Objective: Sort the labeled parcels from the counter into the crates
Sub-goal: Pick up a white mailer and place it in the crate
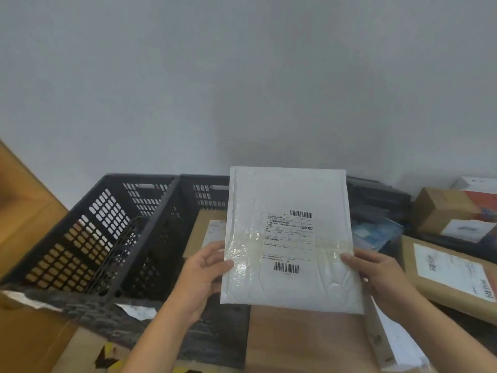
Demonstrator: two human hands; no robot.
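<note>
**Now held up for reading: the white mailer, in front of the middle crate**

Both hands are clamped on the white mailer (289,238). The left hand (204,275) pinches its lower left edge and the right hand (376,278) its lower right edge. Each thumb lies on the front, and the fingers are hidden behind. The mailer is upright in the air, with its printed label (290,238) turned toward the camera. That hold looks chosen so the label can be read before a crate is picked. Gripping low and at the sides keeps the thumbs off the print.

The mailer hangs in front of the right part of the middle crate (207,195) and hides that crate's right wall. It spans the gap between the two hands. Most of it rises above them, and only its bottom strip sits below the thumbs.

Inside the middle crate lies a brown box (204,230) with its own label. A second dark crate (102,211) stands just left of the middle crate, sharing a wall line with it. A third crate (376,195) stands to its right and holds blue-wrapped packets (376,232). Farther right of the middle crate, brown parcels (451,278) wait on the counter (309,343).
</note>
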